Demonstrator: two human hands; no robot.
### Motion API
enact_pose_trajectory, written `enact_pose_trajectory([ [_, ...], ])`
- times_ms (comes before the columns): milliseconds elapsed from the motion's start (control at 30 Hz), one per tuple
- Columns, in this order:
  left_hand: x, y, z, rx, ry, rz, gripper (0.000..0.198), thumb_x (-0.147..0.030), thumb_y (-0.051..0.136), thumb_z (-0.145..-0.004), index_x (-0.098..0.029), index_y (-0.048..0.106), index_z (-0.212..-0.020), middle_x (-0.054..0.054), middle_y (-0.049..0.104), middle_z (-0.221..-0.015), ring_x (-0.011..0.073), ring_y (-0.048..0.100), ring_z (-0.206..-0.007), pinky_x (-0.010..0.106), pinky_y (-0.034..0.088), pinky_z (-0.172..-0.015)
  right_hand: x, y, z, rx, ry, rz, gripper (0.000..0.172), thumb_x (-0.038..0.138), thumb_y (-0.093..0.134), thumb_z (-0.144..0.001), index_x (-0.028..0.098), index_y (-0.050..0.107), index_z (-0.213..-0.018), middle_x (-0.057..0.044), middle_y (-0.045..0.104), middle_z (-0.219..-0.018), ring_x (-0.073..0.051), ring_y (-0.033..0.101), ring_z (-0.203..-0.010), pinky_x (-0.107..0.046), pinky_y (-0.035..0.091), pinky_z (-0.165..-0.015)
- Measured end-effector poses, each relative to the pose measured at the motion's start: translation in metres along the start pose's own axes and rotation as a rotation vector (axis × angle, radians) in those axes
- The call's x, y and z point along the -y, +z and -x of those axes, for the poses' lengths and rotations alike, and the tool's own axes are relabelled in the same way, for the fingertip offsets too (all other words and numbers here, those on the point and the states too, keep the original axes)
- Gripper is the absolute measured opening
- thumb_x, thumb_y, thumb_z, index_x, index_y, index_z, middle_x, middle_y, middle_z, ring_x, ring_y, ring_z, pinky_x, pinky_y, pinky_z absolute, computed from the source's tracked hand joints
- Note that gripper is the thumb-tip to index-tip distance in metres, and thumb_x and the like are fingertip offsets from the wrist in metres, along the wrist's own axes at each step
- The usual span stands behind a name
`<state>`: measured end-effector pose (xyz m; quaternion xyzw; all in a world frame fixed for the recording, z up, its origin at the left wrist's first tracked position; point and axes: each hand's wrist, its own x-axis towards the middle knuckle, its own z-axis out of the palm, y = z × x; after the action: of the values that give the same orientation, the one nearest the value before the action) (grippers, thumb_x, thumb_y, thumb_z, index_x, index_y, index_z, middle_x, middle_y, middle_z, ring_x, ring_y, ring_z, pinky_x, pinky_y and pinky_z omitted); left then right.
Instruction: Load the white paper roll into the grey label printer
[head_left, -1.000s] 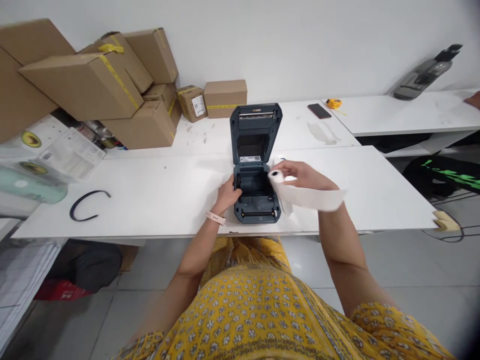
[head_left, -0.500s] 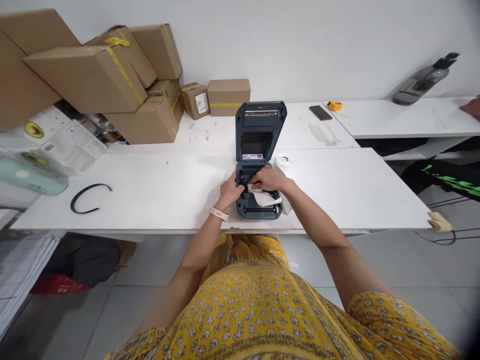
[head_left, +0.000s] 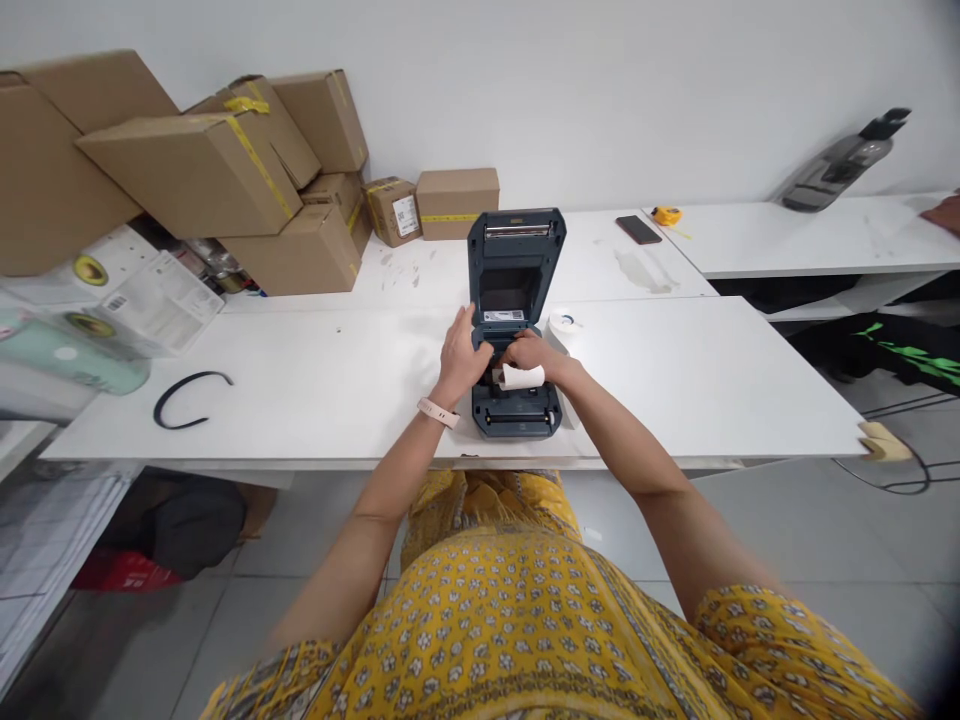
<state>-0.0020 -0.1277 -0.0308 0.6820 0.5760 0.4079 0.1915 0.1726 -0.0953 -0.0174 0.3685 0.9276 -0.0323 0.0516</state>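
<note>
A dark blue-grey label printer point(head_left: 516, 418) stands on the white table with its lid point(head_left: 514, 250) tipped up and back. My right hand point(head_left: 528, 353) reaches into its bay with fingers curled at a white paper strip point(head_left: 523, 377); the fingertips are partly hidden. The strip's loose end curls up below that hand. Along the printer's left side lies my left hand point(head_left: 460, 358), fingers extended toward the lid hinge and thumb apart, pointing over the bay. Just behind my right hand sits a small white roll point(head_left: 564, 324) on the table.
Cardboard boxes point(head_left: 195, 170) are piled at the back left. A black headband point(head_left: 180, 400) lies on the left of the white table point(head_left: 360, 390). Toward the back right are a phone point(head_left: 638, 230), a yellow tape measure point(head_left: 666, 216) and a pump bottle point(head_left: 847, 165).
My left hand has moved up the printer's side and its fingers have straightened. The paper's loose end, earlier draped toward the printer's front, now curls up closer to my right hand.
</note>
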Motion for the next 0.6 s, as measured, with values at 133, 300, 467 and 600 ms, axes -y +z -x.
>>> enact_pose_trajectory([
  [133,-0.023,-0.015,-0.05,-0.2,0.307,0.05,0.065,-0.038,0.055,-0.095,-0.024,0.039,-0.157,0.011,0.036,-0.17,0.0293,0.025,-0.162,0.052,0.021,-0.133,-0.001,0.002,-0.007,0.055,0.021,0.007,0.023,0.025,0.062,-0.09,0.015,0.079,-0.079,-0.013,0.082,-0.089,-0.027,0.072,-0.087,-0.044,0.04,-0.103],
  [300,-0.051,-0.019,-0.122,-0.141,0.422,0.037,0.062,-0.06,0.056,-0.096,-0.03,0.05,-0.149,0.01,0.045,-0.164,0.0307,0.022,-0.162,0.051,0.014,-0.133,-0.007,0.004,-0.011,0.049,0.048,0.015,0.019,0.022,0.061,-0.087,0.016,0.077,-0.096,-0.015,0.081,-0.108,-0.031,0.07,-0.103,-0.044,0.04,-0.105],
  [467,-0.058,-0.021,-0.149,-0.069,0.424,0.02,0.069,-0.074,0.047,-0.095,-0.025,0.056,-0.143,0.016,0.057,-0.151,0.0339,0.036,-0.155,0.053,0.019,-0.13,-0.012,0.005,-0.008,0.061,0.036,0.015,0.014,0.018,0.063,-0.083,0.018,0.074,-0.092,-0.012,0.081,-0.102,-0.03,0.07,-0.099,-0.047,0.038,-0.11],
  [600,-0.058,-0.027,-0.133,-0.066,0.449,-0.038,0.071,-0.075,0.039,-0.097,-0.025,0.057,-0.143,0.016,0.059,-0.147,0.0337,0.039,-0.153,0.051,0.024,-0.128,-0.011,0.003,-0.004,0.062,0.021,0.009,0.014,0.016,0.063,-0.082,0.014,0.074,-0.091,-0.015,0.08,-0.1,-0.032,0.071,-0.099,-0.052,0.035,-0.114],
])
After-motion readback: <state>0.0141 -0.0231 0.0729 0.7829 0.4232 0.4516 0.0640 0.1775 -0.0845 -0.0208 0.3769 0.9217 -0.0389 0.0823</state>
